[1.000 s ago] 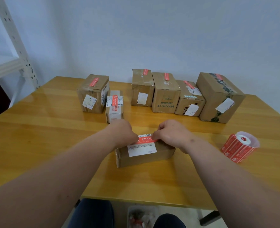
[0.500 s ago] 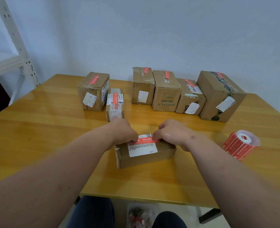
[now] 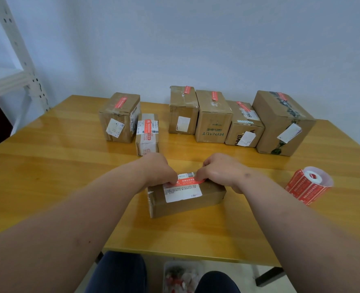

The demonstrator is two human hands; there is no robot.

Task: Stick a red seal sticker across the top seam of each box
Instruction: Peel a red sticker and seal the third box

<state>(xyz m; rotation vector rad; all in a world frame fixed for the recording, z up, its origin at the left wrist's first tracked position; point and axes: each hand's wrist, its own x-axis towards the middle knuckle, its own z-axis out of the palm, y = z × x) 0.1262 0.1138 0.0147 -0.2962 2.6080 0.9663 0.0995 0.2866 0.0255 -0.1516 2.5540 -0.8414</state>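
A flat brown cardboard box point(image 3: 187, 205) with a white shipping label lies in front of me on the wooden table point(image 3: 48, 166). A red seal sticker point(image 3: 188, 181) lies across its top. My left hand point(image 3: 158, 171) pinches the sticker's left end and my right hand point(image 3: 221, 170) pinches its right end, both pressing down on the box top. Several boxes stand at the back, each with a red sticker on top, among them a small one point(image 3: 147, 134) and a large one point(image 3: 282, 121).
A roll of red seal stickers point(image 3: 308, 185) lies on the table to the right of my right forearm. A white metal shelf frame point(image 3: 20, 58) stands at the left. A bin with scraps point(image 3: 181, 275) sits on the floor between my knees.
Both hands stay on the sticker ends over the box; the view has shifted only slightly. The sticker lies a little flatter on the box top.
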